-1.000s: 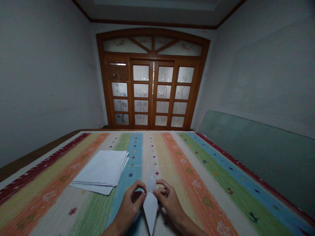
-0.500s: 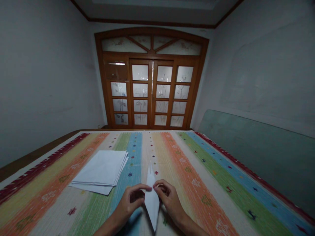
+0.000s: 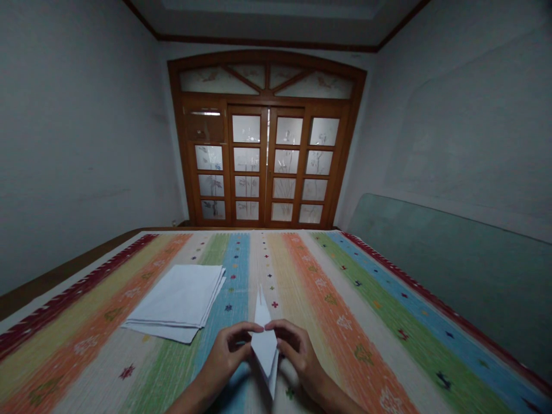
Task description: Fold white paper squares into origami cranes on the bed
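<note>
Between my hands is a folded sheet of white paper, long and narrow, with split points at its far end and a tapered near end whose layers stand slightly apart. My left hand grips its left edge between thumb and forefinger. On the opposite edge, my right hand pinches the paper the same way, forefinger on top and thumb at the side. Both forefingertips almost meet at the paper's middle. To the left of my hands lies a stack of white paper sheets.
A striped, multicoloured cloth covers the table. Beyond its far edge stand wooden doors with glass panes. A pale green board or panel rises along the right side. Plain walls flank both sides.
The near part of the folded paper now shows a short blunt flap on top, with layers parted below. My right forefinger has stretched forward and its thumb has moved to the paper's side.
</note>
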`<state>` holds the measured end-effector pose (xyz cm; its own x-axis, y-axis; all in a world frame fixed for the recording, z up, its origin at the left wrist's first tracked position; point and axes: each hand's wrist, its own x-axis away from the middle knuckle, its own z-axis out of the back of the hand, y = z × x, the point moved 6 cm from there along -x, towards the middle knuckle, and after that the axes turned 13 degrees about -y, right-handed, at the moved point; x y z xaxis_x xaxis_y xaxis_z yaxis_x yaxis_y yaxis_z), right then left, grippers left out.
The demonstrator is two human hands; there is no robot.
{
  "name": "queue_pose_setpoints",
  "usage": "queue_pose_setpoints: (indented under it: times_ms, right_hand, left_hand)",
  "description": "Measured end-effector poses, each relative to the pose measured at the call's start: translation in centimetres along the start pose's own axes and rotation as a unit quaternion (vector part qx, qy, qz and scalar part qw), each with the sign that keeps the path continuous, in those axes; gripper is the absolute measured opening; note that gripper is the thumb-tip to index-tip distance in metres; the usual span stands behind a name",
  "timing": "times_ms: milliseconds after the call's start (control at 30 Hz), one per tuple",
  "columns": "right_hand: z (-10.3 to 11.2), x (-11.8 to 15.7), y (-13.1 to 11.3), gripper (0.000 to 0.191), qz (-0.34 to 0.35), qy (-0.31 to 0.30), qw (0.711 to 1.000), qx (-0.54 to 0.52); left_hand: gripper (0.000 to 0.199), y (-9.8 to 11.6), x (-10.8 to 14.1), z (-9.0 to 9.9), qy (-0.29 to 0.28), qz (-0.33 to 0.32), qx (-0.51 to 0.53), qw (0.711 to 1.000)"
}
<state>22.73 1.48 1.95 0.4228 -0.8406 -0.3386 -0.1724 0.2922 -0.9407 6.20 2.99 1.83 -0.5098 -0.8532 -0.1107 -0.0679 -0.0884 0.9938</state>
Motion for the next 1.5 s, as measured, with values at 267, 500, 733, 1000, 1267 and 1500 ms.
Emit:
queue_pose_setpoints:
  times_ms: [267, 500, 733, 1000, 1267, 1500]
  right_hand:
    - [-0.1, -0.5, 0.6, 0.028, -0.036, 0.048, 0.995, 0.074]
    - [0.2, -0.4, 0.7, 0.029, -0.039, 0.102, 0.992, 0.061]
    - [-0.1, -0.1, 1.4, 0.038, -0.042, 0.131, 0.99, 0.028]
    - [-0.1, 0.1, 2.1, 0.046, -0.032, 0.162, 0.986, -0.03]
    - [-0.2, -0.3, 2.0, 0.05, -0.05, 0.133, 0.989, -0.025]
    - [-0.1, -0.5, 2.0, 0.055, -0.051, 0.118, 0.991, -0.029]
  left_hand:
    - [0.035, 0.2, -0.2, 0.1, 0.031, -0.025, -0.046, 0.998]
    - [0.033, 0.4, 0.3, -0.1, 0.074, -0.08, -0.087, 0.99]
    - [0.034, 0.7, 0.6, -0.5, 0.12, -0.08, -0.07, 0.987]
    - [0.032, 0.8, 0.9, -0.5, 0.175, -0.089, -0.057, 0.979]
    - [0.033, 0.3, 0.8, -0.6, 0.157, -0.075, -0.043, 0.984]
    - [0.035, 0.4, 0.7, -0.6, 0.154, -0.08, -0.037, 0.984]
